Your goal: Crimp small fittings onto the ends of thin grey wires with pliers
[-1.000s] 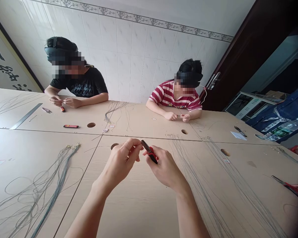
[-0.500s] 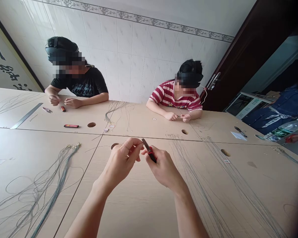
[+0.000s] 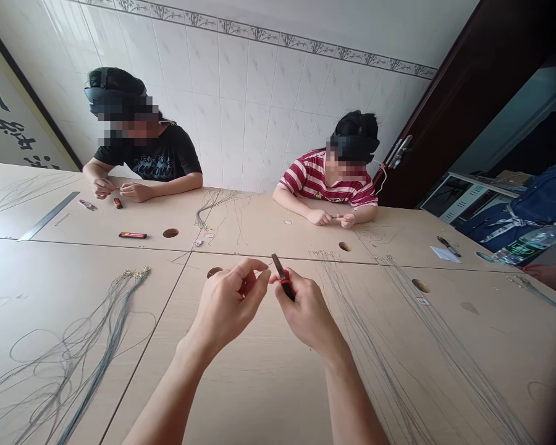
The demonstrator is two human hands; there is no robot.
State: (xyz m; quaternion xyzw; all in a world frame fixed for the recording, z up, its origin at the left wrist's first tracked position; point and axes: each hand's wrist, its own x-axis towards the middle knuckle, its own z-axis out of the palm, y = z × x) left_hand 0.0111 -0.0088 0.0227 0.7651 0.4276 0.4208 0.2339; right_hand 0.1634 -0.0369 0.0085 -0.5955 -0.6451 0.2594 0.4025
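Observation:
My left hand [image 3: 234, 296] is closed in a pinch above the table, thumb against forefinger. A thin cord [image 3: 185, 264] trails off to its left, and a tiny tip sticks out by the fingertips, too small to make out well. My right hand [image 3: 308, 309] is wrapped round small pliers [image 3: 280, 272] with red and black handles and a dark metal nose pointing up and away. The nose is close to the left fingertips, with a narrow gap showing between them.
Bundles of thin grey-green cords with metal ends lie left [image 3: 115, 327] and right [image 3: 366, 334]. Cable holes [image 3: 171, 233] pierce the table. A steel ruler [image 3: 50, 215], a red-black box [image 3: 133, 235] and a bottle [image 3: 532, 241] are farther off. Two people sit opposite; another stands right.
The pliers and my right hand have shifted slightly right, away from my left fingertips, opening a small gap. The standing person's hand at the right has moved lower.

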